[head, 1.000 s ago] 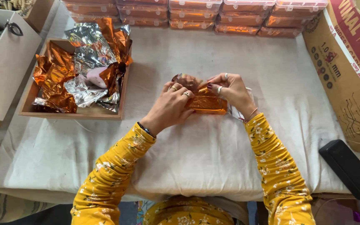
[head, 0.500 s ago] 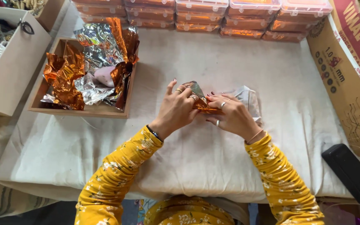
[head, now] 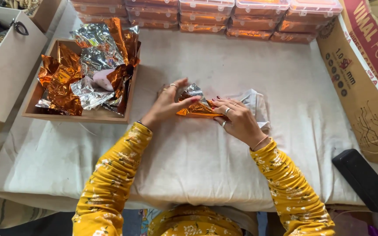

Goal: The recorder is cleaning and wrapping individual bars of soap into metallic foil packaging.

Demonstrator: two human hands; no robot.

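Observation:
A small object wrapped in orange and silver foil (head: 196, 106) lies on the white cloth at the middle of the table. My left hand (head: 168, 105) presses on its left side with the fingers spread over the foil. My right hand (head: 237, 121) pinches the foil's right edge and holds it down. Both wrists come out of yellow flowered sleeves. A grey-white plastic bag (head: 255, 103) lies flat just behind my right hand.
A wooden tray (head: 84, 115) at the left holds crumpled orange and silver foil sheets and a pale pink object. Several clear orange-tinted plastic boxes (head: 206, 9) line the far edge. A cardboard box (head: 366, 83) stands at the right, a black case (head: 364, 179) near it, another box (head: 5, 65) far left.
The foil-wrapped object has come down from between my raised hands onto the cloth. My fingers have shifted to fold and press the foil flat. The view has tilted slightly.

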